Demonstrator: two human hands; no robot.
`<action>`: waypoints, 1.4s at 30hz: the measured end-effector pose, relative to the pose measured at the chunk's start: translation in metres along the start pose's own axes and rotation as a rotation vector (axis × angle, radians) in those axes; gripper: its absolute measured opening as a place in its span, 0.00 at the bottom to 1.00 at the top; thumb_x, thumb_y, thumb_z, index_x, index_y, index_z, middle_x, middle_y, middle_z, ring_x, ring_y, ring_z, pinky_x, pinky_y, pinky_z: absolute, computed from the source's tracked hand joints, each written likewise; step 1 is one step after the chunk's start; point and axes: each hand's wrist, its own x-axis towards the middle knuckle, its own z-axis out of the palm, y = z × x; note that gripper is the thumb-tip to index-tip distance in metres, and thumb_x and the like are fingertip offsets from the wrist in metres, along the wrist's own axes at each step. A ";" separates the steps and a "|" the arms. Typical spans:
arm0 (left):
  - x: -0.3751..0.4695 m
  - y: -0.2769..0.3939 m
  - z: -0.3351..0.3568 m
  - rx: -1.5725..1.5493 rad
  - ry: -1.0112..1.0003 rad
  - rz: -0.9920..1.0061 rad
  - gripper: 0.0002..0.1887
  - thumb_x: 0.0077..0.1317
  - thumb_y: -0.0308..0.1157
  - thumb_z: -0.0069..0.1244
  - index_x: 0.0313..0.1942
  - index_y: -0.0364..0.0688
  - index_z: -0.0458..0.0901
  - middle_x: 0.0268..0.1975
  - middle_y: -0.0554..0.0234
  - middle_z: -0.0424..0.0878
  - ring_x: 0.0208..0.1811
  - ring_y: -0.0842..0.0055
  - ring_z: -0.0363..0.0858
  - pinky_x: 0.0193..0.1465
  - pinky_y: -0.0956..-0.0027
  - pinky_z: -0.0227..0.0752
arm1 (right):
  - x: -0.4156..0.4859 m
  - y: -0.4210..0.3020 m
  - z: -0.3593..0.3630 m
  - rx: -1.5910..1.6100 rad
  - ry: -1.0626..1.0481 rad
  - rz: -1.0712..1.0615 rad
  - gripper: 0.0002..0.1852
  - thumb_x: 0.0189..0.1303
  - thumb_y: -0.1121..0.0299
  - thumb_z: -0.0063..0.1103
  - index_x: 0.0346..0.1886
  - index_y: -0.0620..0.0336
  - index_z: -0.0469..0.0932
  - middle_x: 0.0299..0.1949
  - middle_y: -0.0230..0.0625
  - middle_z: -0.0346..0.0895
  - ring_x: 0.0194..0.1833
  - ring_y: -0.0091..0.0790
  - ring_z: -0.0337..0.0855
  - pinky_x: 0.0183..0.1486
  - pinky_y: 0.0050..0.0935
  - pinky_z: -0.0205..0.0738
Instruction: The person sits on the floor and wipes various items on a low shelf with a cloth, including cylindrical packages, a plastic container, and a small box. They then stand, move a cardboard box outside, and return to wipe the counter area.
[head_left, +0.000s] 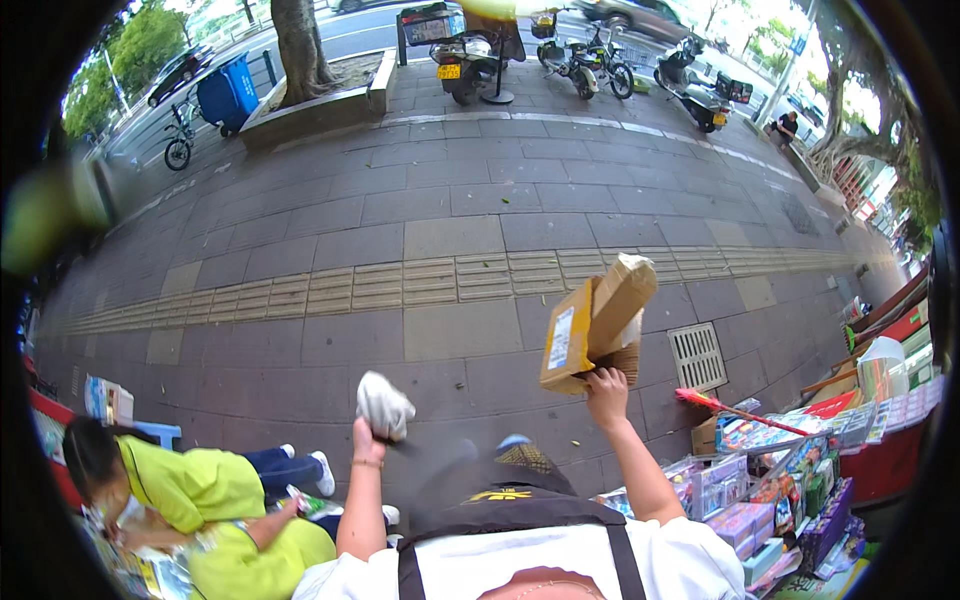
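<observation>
My right hand (609, 391) grips an opened cardboard box (564, 337) by its lower edge, raised in front of me over the pavement. The box carries a white label with writing and yellow tape, and a long folded piece of cardboard (624, 304) sticks up from it. In my left hand (367, 442) is a crumpled white and grey bundle (384, 405), perhaps a cloth; its exact kind is unclear. Both arms reach forward, well apart. A black apron (517, 502) covers my front.
Two people in yellow-green shirts (195, 480) lean over goods at my left. Boxed toys (727, 487) crowd a stall at my right, with a red-headed stick (739, 412) jutting out. Beyond lie a drain grate (697, 356), tactile paving (431, 283), a tree planter (322, 112) and parked scooters (465, 64).
</observation>
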 end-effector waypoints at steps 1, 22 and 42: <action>0.031 0.017 0.028 0.092 -0.045 0.065 0.17 0.65 0.34 0.35 0.46 0.40 0.79 0.44 0.61 0.82 0.47 0.71 0.79 0.49 0.64 0.75 | 0.005 0.004 0.005 0.007 0.018 0.018 0.05 0.41 0.71 0.61 0.24 0.55 0.75 0.26 0.33 0.70 0.37 0.41 0.72 0.44 0.39 0.66; 0.390 0.041 0.082 0.545 0.808 -0.148 0.16 0.63 0.38 0.37 0.40 0.44 0.82 0.41 0.59 0.83 0.43 0.63 0.81 0.46 0.57 0.75 | 0.556 0.182 0.257 0.007 -0.023 0.008 0.06 0.41 0.72 0.60 0.26 0.52 0.77 0.26 0.33 0.71 0.37 0.39 0.73 0.49 0.39 0.66; 1.173 0.254 0.707 1.278 0.104 0.580 0.12 0.55 0.29 0.44 0.39 0.37 0.79 0.37 0.49 0.83 0.41 0.59 0.82 0.44 0.59 0.72 | 0.997 0.361 0.464 -0.092 -0.089 0.184 0.08 0.39 0.74 0.60 0.27 0.55 0.78 0.27 0.35 0.71 0.38 0.42 0.72 0.48 0.40 0.66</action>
